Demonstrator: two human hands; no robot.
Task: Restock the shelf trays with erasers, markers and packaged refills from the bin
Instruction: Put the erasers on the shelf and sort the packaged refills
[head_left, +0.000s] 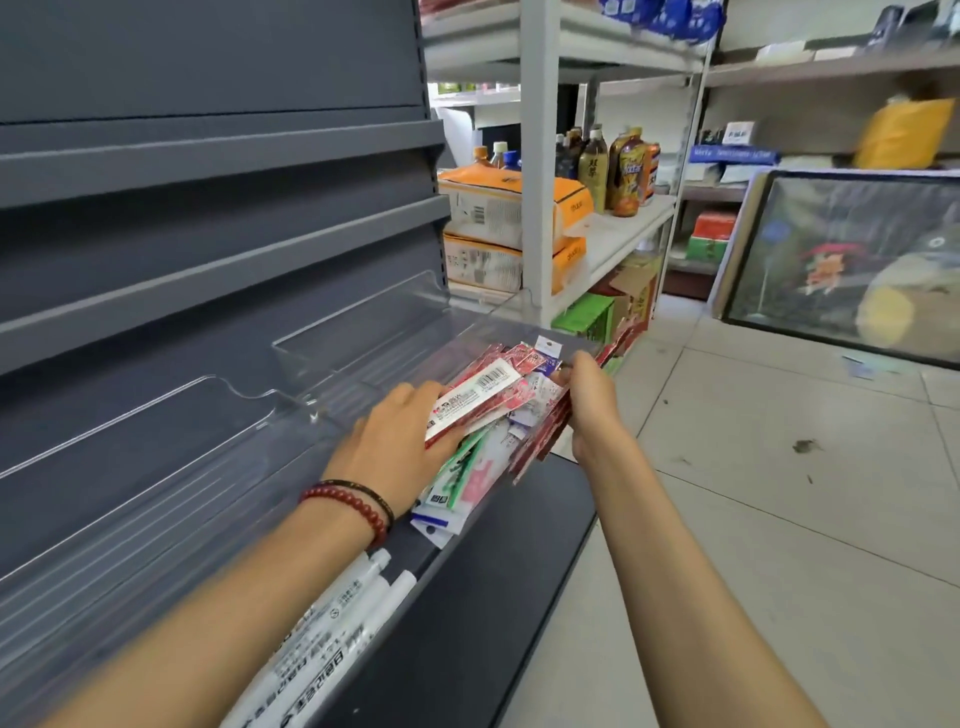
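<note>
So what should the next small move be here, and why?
Probably push the packets further into the clear tray and let go. The right hand grips their outer edge, the left hand lies flat against them, and several packets stick out past the tray's front.

Both forearms are bare the whole way up, as far as can be seen from here. Just behind the left hand (389, 441) the wrist carries two bands lying side by side and touching. One is a bracelet of round, glossy dark-red beads (349, 505). At its 1 o'clock side, nearer the knuckles, runs a thin black cord (364, 490) flecked with tiny gold specks. The right hand (592, 400) and its wrist are bare.
</note>
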